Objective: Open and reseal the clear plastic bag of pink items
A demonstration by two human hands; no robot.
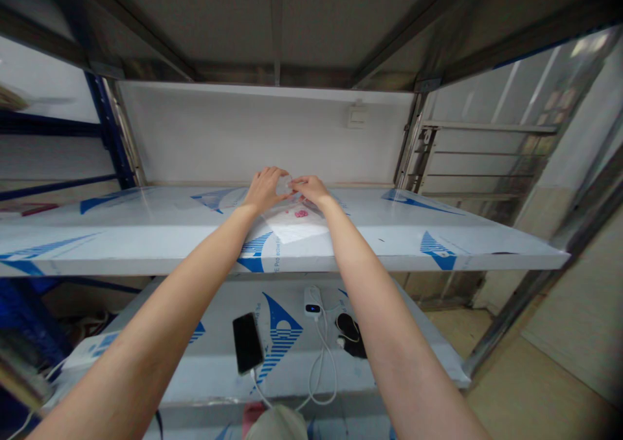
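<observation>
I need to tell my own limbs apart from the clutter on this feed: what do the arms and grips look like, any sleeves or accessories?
The left arm and right arm are bare, tapering toward the wrists, with no sleeve, watch, band or cable showing on them. The left grip and right grip are ungloved hands; rings are too small to rule out.

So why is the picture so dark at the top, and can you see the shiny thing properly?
Head view: the overhead panel is in shadow, while the back wall looks brighter; head view: the clear thing between the left hand and right hand is too small and see-through to make out.
</observation>
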